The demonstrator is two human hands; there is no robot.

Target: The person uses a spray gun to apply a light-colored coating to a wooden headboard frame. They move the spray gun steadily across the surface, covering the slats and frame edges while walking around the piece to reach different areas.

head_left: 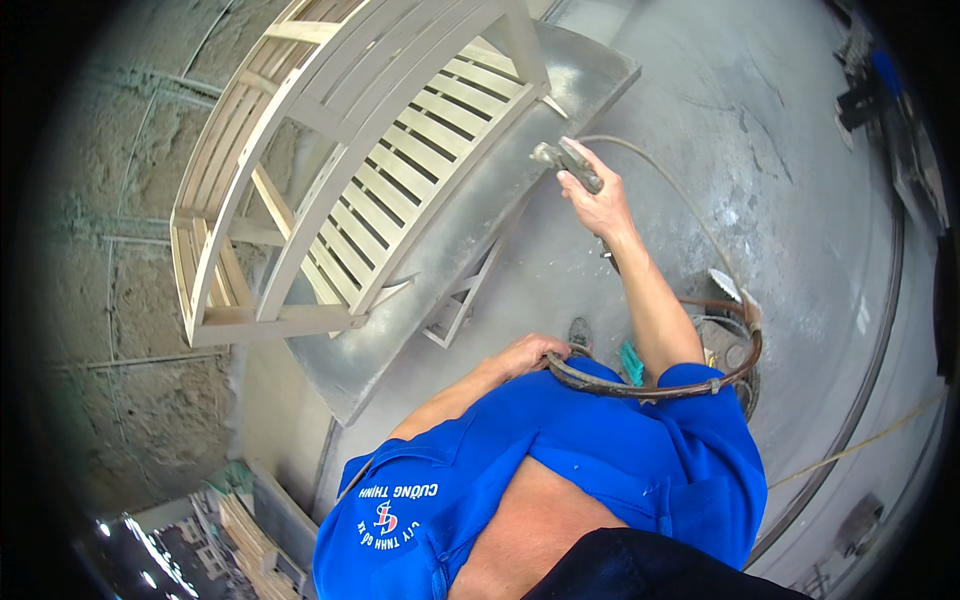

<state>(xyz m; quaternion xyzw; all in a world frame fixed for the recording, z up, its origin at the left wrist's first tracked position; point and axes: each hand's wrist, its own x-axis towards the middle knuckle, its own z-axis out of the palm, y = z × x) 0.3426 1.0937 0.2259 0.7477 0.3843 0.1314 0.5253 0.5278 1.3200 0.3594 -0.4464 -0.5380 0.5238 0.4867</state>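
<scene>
My right hand [602, 205] is raised out in front, its fingers wrapped round a grey spray gun [580, 168]. The gun's nozzle points left, toward a slatted wooden bench [352, 122], with a gap between them. Pale slats and curved rails make up the bench, which rests on a grey metal-topped table [480, 215]. Near my waist my left hand [532, 354] is closed on a looped brown hose [650, 388]. The hose sweeps across my front to the right, and a thinner line [690, 206] arches from the gun down to that side.
A rough, stained wall [130, 270] with cables and wires stands behind the bench at left. Under the table, part of a support frame [462, 300] shows. A pot [725, 342] sits by my right side. Pieces of wood [250, 535] lie at lower left. A dark hose [872, 370] crosses the grey floor at right.
</scene>
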